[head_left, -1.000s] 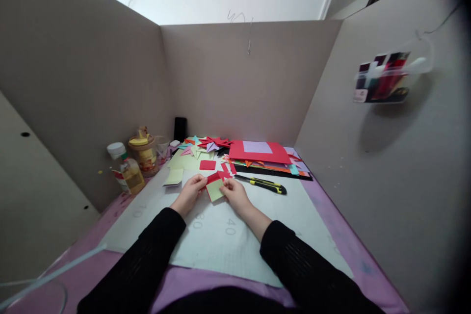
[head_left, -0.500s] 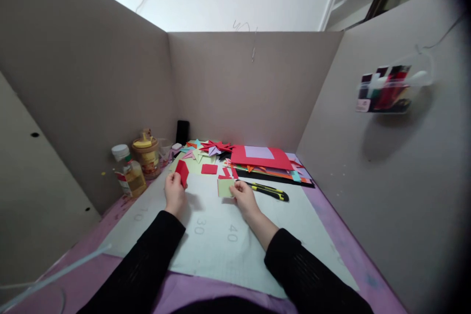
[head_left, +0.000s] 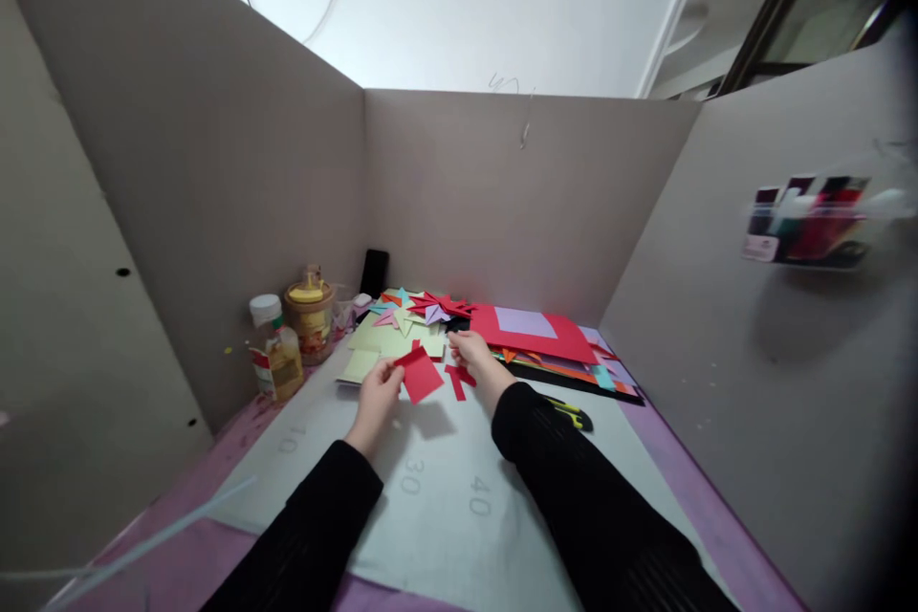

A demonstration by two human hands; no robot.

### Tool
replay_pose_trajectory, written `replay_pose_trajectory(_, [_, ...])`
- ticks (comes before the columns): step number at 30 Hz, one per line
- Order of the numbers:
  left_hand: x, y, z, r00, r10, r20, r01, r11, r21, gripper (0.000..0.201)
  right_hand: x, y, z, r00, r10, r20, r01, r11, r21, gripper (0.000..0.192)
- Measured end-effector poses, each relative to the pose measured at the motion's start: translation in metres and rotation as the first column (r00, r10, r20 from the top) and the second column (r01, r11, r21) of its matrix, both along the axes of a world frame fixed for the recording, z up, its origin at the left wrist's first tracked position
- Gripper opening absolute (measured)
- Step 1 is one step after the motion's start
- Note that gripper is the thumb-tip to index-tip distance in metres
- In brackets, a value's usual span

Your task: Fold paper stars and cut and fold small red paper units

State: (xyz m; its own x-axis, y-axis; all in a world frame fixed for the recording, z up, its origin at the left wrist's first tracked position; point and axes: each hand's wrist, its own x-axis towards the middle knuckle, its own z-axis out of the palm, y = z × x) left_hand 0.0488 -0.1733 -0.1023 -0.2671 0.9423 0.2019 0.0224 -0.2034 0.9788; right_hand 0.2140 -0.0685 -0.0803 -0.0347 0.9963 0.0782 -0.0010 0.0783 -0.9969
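Observation:
My left hand (head_left: 380, 394) is closed on the edge of a red paper square (head_left: 422, 377), held tilted just above the white mat. Close by on the right, my right hand (head_left: 469, 352) reaches to the front of the paper pile with its fingers drawn together. Whatever may be between those fingertips is too small to make out. Beside them lies a light green paper piece (head_left: 433, 344). Narrow red paper strips (head_left: 457, 381) rest below the right hand. A black and yellow utility knife (head_left: 578, 415) is partly hidden by my right sleeve.
Folded paper stars (head_left: 439, 305) and a stack of coloured sheets topped with red (head_left: 566, 333) lie at the back. On the left stand a bottle of yellowish liquid (head_left: 285, 365) and a yellow-lidded jar (head_left: 310, 320). Grey panels (head_left: 502, 201) enclose the table.
My right hand has moved back toward the pile, and the light green square no longer shows in it. The left hand has moved right, its red paper now turned flatter. The view has shifted.

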Motion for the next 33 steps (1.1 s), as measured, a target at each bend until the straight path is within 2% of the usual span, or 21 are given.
replay_pose_trajectory(3, [0.006, 0.002, -0.007, 0.986, -0.143, -0.082, 0.142, 0.99, -0.018, 0.018, 0.012, -0.014, 0.002, 0.998, 0.056, 0.04, -0.053, 0.997, -0.064, 0.027])
replay_pose_trajectory(6, [0.014, -0.006, -0.003, 0.952, -0.226, -0.206, 0.226, 0.974, -0.027, 0.02, 0.026, -0.042, 0.001, 0.976, 0.201, 0.084, -0.192, 0.976, -0.106, 0.032])
replay_pose_trajectory(9, [0.02, -0.017, 0.005, 0.909, -0.24, -0.34, 0.259, 0.966, 0.011, 0.024, 0.036, -0.068, -0.002, 0.926, 0.337, 0.167, -0.321, 0.94, -0.116, 0.034])
replay_pose_trajectory(12, [0.022, -0.023, 0.008, 0.88, -0.193, -0.434, 0.251, 0.965, 0.078, 0.026, 0.04, -0.081, -0.01, 0.894, 0.397, 0.208, -0.383, 0.918, -0.108, 0.03])
replay_pose_trajectory(16, [0.022, -0.024, 0.006, 0.849, -0.17, -0.501, 0.263, 0.957, 0.12, 0.025, 0.04, -0.084, -0.018, 0.891, 0.415, 0.185, -0.409, 0.91, -0.07, 0.032])
replay_pose_trajectory(21, [0.023, -0.026, 0.004, 0.812, -0.181, -0.554, 0.31, 0.939, 0.148, 0.027, 0.037, -0.091, -0.02, 0.879, 0.454, 0.144, -0.455, 0.89, -0.029, 0.03])
replay_pose_trajectory(25, [0.025, -0.029, 0.008, 0.831, -0.222, -0.509, 0.294, 0.953, 0.065, 0.03, 0.036, -0.092, -0.022, 0.894, 0.434, 0.113, -0.435, 0.9, -0.016, 0.028])
replay_pose_trajectory(30, [0.029, -0.029, 0.013, 0.88, -0.268, -0.391, 0.268, 0.962, -0.056, 0.03, 0.038, -0.089, -0.026, 0.899, 0.408, 0.157, -0.41, 0.912, -0.02, 0.021])
replay_pose_trajectory(33, [0.03, -0.028, 0.01, 0.884, -0.275, -0.378, 0.269, 0.961, -0.069, 0.028, 0.037, -0.09, -0.026, 0.905, 0.37, 0.209, -0.386, 0.922, 0.041, 0.016])
